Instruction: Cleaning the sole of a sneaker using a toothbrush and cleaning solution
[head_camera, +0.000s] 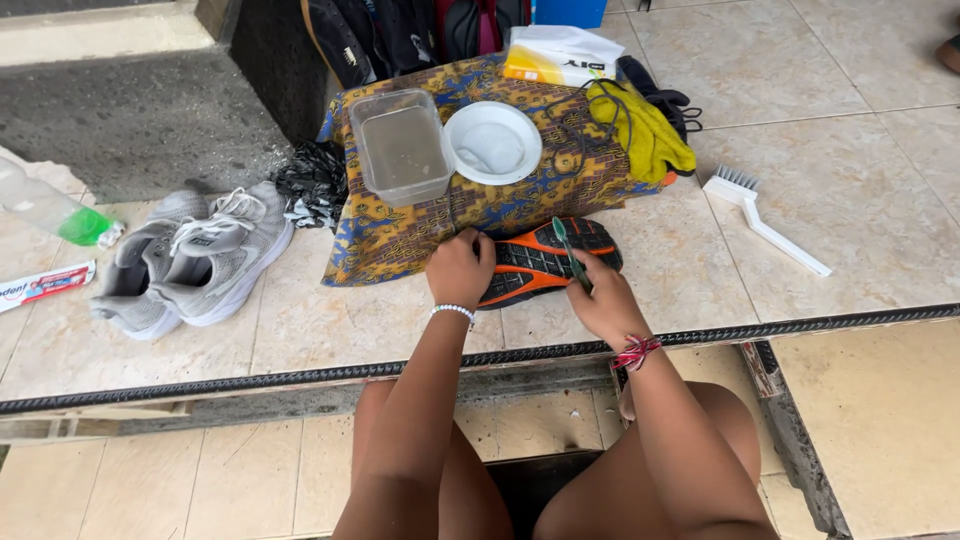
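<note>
Under both hands — an upturned shoe (545, 258), orange-and-black sole showing.
Left hand (460, 268) fingers clamp its heel; right hand (603, 300) fingers pinch a green brush (570, 252).

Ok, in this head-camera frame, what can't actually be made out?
- Shoe: only its black and orange sole shows; its upper faces away, and the left hand covers one end.
- Toothbrush: its handle end is hidden in the right hand.
- Tub: holds cloudy liquid; nothing below the surface can be made out.
- Toothpaste tube: cut off by the left edge.
- Bags: cut off by the top edge.
</note>
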